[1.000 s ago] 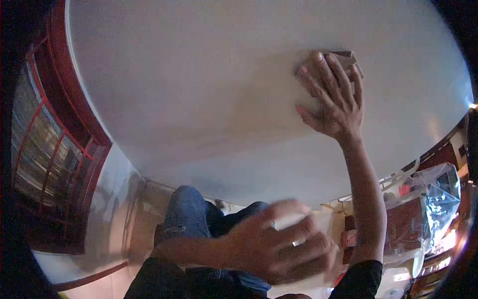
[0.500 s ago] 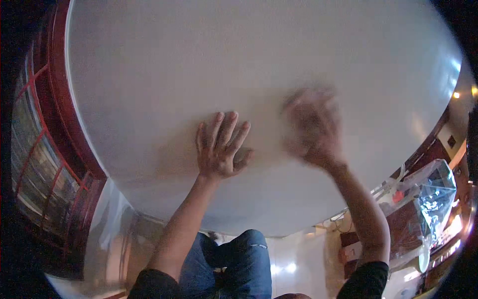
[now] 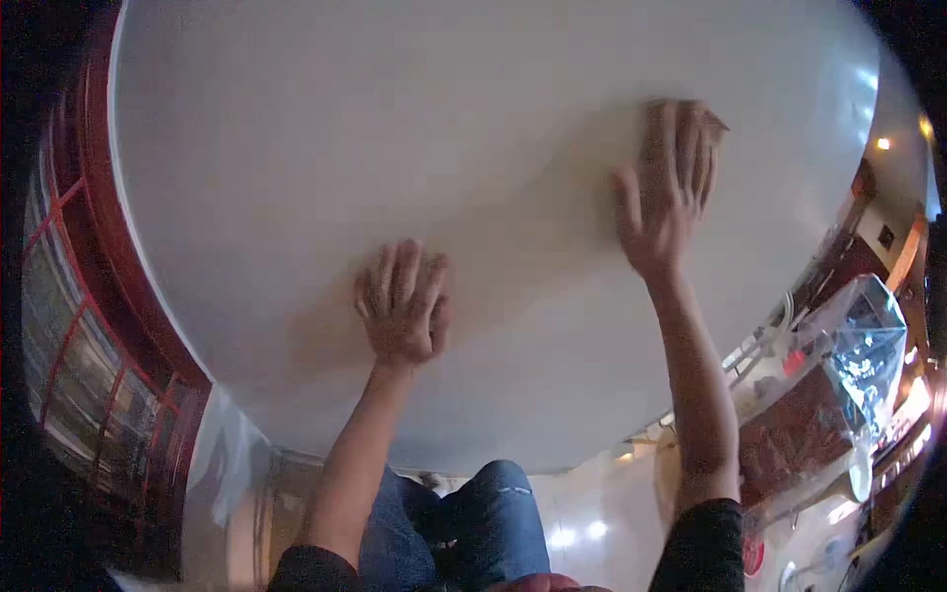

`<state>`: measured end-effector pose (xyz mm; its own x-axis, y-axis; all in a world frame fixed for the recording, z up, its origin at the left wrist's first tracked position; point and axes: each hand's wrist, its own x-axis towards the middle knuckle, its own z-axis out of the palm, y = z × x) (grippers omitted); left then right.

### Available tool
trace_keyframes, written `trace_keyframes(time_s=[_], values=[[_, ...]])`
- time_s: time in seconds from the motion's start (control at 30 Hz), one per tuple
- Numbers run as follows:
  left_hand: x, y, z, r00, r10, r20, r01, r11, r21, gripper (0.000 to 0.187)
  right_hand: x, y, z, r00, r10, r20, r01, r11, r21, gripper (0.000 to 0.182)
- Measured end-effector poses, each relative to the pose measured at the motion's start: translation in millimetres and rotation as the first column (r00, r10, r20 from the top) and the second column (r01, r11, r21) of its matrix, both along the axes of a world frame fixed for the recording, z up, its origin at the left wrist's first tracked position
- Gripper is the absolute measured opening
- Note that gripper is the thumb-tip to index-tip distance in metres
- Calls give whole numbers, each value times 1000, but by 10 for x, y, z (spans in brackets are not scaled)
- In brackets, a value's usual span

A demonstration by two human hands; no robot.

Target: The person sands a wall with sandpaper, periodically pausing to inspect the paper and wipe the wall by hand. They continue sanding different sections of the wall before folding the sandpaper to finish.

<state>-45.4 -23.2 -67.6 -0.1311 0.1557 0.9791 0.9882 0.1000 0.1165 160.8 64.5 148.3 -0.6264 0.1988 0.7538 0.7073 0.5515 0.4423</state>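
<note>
A broad, pale, smooth wall fills most of the head view in front of me. My left hand rests against it left of centre, palm down, fingers stretched and slightly apart, with nothing visible in it. Higher up and to the right, my right hand presses a thin brown sheet, which looks like sandpaper, onto the wall. Only the sheet's edges and a corner show past the fingertips; the palm hides the rest. The right thumb sticks out to the left.
A red-framed window with bars borders the wall on the left. At right, a clear plastic-covered object stands near the wall's edge. My knees in blue jeans are bent below, close to the wall's foot. Shiny flooring lies beside them.
My right hand has moved up and to the right across the wall, and the sheet under it now shows. The left hand has shifted slightly left and down in view.
</note>
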Motion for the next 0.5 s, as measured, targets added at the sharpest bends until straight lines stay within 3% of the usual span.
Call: trace_keyframes(time_s=[0.1, 0.13, 0.17, 0.23, 0.27, 0.3, 0.37, 0.43, 0.47, 0.5], values=[[-1, 10, -10, 1000, 0, -4, 0, 1000, 18, 49, -80, -335, -189, 948, -58, 312, 153, 945, -289, 87], [-9, 22, 20, 1000, 7, -30, -5, 998, 56, 49, 57, 283, -738, 686, 708, 169, -609, 685, -400, 84], [28, 59, 36, 1000, -5, -23, 6, 999, 53, 49, 126, 308, -692, 693, 700, 171, -598, 691, -405, 84], [8, 7, 7, 999, 22, -25, -21, 999, 43, 51, 71, 361, -565, 757, 581, 299, -609, 793, 2, 84], [-1, -5, 13, 1000, 22, -19, -21, 999, 32, 51, 157, 445, -403, 951, 303, 57, -306, 949, 69, 82], [18, -17, -4, 1000, 19, 0, -19, 1000, 19, 51, 247, 568, -172, 945, 298, -136, -264, 938, 226, 84], [65, -37, 7, 999, 20, 34, -20, 1000, -3, 51, 146, 511, -164, 849, 379, -367, -261, 906, 332, 86], [28, -44, 23, 999, 22, -25, -22, 1000, -11, 50, 101, 279, -693, 923, 371, 97, -366, 928, -72, 86], [-5, -22, 63, 999, 35, -34, -34, 999, 2, 50, 145, 227, -926, 769, 629, 114, -535, 731, -423, 96], [8, -31, 50, 998, 42, -39, -43, 999, -6, 50, 136, 251, -894, 766, 633, 111, -540, 728, -422, 96]])
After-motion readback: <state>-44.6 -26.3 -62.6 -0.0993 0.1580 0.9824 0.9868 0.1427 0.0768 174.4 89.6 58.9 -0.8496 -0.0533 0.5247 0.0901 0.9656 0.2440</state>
